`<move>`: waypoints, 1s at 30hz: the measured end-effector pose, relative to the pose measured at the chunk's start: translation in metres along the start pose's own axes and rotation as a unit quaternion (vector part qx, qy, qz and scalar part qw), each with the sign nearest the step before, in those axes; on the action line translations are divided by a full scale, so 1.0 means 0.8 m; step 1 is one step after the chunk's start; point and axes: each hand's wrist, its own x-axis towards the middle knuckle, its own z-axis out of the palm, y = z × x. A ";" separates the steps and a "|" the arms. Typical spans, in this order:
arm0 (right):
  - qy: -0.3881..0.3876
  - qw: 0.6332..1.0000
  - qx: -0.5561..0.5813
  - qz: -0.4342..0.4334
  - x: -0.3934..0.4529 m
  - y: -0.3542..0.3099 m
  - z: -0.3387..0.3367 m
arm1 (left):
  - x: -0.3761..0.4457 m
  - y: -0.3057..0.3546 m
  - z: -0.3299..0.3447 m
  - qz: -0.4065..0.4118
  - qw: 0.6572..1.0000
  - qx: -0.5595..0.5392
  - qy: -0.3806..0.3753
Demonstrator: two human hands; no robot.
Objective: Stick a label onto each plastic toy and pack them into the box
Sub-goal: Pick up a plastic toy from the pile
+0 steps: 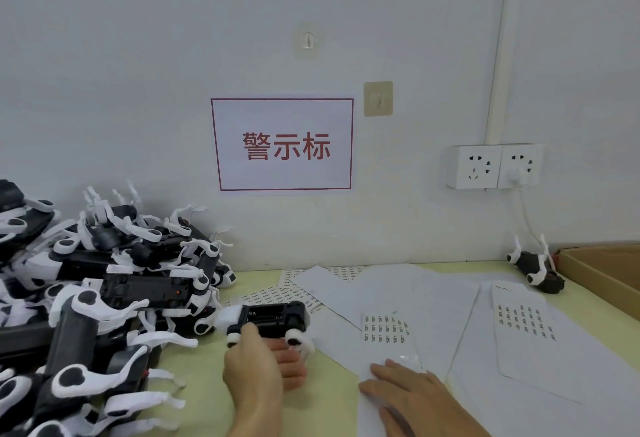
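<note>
Toy (273, 317) gripped in left hand (258, 364), over table (332, 398).

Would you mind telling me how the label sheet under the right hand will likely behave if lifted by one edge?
The thin white label sheet probably flops and feels light. It may slide on the loose white papers beneath unless the right hand presses it.

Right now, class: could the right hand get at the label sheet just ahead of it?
Probably yes. The right hand lies flat on the paper just below the label sheet, and only bare paper shows between them. The left hand holds a toy off to the side.
</note>
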 end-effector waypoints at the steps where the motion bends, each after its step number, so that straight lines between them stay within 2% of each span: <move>1: -0.019 1.000 0.000 0.008 0.001 -0.001 -0.002 | -0.004 -0.005 0.004 0.042 0.998 0.040 -0.002; 3: 0.016 0.999 0.022 -0.023 0.000 0.011 0.015 | -0.013 -0.017 0.011 0.122 0.986 0.110 -0.013; 4: -0.003 1.000 0.028 -0.010 -0.001 0.011 0.016 | -0.017 -0.023 0.013 0.150 0.979 0.133 -0.025; 7: 0.029 0.999 -0.007 -0.029 0.004 0.016 0.018 | -0.022 -0.036 0.019 0.182 0.961 0.185 -0.097; 8: 0.007 1.000 0.015 -0.010 0.005 0.016 0.017 | -0.023 -0.040 0.021 0.192 0.950 0.213 -0.123; 11: -0.033 0.998 0.057 -0.024 0.008 0.021 0.028 | -0.024 -0.054 0.026 0.284 0.881 0.340 -0.166; 14: 0.042 0.997 0.050 -0.046 0.016 0.025 0.022 | -0.025 -0.061 0.025 0.360 0.818 0.395 -0.210; 16: 0.012 0.992 0.121 -0.019 0.015 0.025 0.026 | -0.020 -0.063 0.026 0.394 0.769 0.446 -0.235; 18: 0.000 0.985 0.174 0.015 0.011 0.022 0.032 | -0.017 -0.066 0.028 0.404 0.722 0.504 -0.248; 20: 0.050 0.977 0.205 0.039 0.004 0.025 0.031 | -0.016 -0.068 0.031 0.391 0.676 0.575 -0.245; 22: 0.042 0.980 0.185 0.055 0.000 0.024 0.027 | -0.016 -0.071 0.034 0.376 0.648 0.615 -0.245; 25: 0.028 0.988 0.127 0.088 0.004 0.027 0.025 | -0.014 -0.072 0.034 0.367 0.641 0.625 -0.253; 30: 0.011 0.985 0.104 0.140 0.006 0.024 0.030 | -0.012 -0.072 0.030 0.377 0.656 0.599 -0.262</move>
